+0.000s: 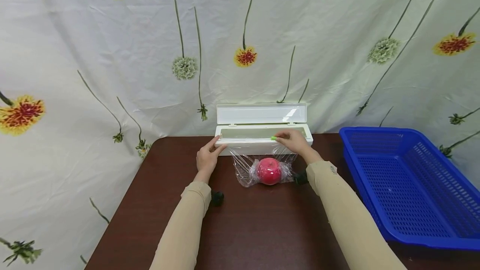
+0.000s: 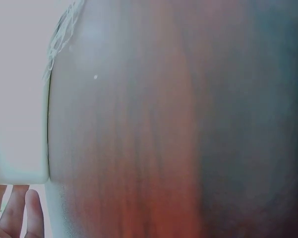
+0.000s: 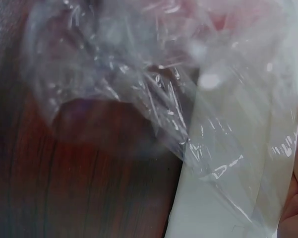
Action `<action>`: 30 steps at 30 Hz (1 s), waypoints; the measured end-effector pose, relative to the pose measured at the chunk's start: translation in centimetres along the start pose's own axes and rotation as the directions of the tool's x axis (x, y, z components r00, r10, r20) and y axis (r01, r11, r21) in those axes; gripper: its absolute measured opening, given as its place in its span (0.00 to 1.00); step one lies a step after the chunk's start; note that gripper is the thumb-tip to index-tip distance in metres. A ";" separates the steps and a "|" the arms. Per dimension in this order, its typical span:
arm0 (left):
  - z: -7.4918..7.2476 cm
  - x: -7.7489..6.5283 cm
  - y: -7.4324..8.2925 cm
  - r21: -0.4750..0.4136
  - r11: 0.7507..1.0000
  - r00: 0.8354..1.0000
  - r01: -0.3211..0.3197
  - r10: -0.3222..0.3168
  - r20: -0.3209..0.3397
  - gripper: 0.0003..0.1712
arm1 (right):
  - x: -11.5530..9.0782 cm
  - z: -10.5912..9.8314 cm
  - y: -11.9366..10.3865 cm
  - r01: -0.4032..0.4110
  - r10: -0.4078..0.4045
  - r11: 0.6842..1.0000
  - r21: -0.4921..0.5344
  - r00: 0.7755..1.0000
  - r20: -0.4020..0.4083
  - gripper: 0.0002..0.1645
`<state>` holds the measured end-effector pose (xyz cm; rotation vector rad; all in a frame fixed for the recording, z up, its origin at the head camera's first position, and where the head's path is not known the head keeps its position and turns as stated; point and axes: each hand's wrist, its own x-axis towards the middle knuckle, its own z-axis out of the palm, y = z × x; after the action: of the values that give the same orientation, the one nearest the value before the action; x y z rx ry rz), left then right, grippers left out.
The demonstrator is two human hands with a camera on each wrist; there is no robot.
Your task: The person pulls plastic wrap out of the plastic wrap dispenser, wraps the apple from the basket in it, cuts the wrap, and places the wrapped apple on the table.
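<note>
A white cling film dispenser [image 1: 247, 150] stands at the table's back edge, its clear-topped lid [image 1: 258, 113] raised. My left hand [image 1: 207, 159] grips its left end, thumb at the front; those fingers [image 2: 33, 213] show past the box's end in the left wrist view. With thumb and fingertips, my right hand [image 1: 294, 141] pinches the green slide cutter [image 1: 273, 138] on the front rail, right of the middle. Cling film [image 1: 241, 174] runs down over the box front to a red apple [image 1: 268, 171] wrapped in it. Loose film [image 3: 124, 74] fills much of the right wrist view.
A blue plastic basket [image 1: 348, 157] stands on the right side of the dark wooden table [image 1: 262, 228], close to my right forearm. A flower-patterned white cloth [image 1: 142, 53] hangs directly behind the table.
</note>
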<state>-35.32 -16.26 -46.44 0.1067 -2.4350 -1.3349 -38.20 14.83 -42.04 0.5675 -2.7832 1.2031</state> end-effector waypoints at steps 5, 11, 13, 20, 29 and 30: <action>0.0 0.1 -0.2 0.000 1.000 1.000 0.001 -0.001 0.003 0.31 | 0.0 -0.1 0.2 -0.002 0.002 1.000 -0.009 1.000 -0.003 0.14; 0.1 0.1 -0.3 -0.008 1.000 1.000 -0.002 0.002 0.004 0.31 | 0.1 -0.3 0.6 -0.013 0.013 1.000 -0.012 1.000 -0.014 0.14; 0.1 0.1 -0.3 -0.010 1.000 1.000 -0.001 0.001 0.005 0.31 | 0.0 -0.4 0.7 -0.003 0.003 1.000 -0.006 1.000 -0.020 0.14; 0.2 0.2 -0.4 -0.009 1.000 1.000 0.003 -0.003 0.004 0.31 | -0.4 -0.8 0.9 0.007 -0.007 1.000 0.003 0.999 -0.040 0.12; 0.2 0.2 -0.4 0.000 1.000 1.000 0.003 -0.003 0.007 0.31 | -0.8 -1.3 1.3 0.002 -0.002 1.000 -0.003 0.999 -0.048 0.12; 0.2 0.2 -0.4 0.001 1.000 1.000 0.002 -0.002 0.007 0.32 | -0.9 -1.4 1.3 0.004 -0.004 1.000 -0.008 0.999 -0.049 0.13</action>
<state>-35.58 -16.37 -46.78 0.1053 -2.4421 -1.3379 -38.00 16.91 -42.16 0.5355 -2.7440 1.1887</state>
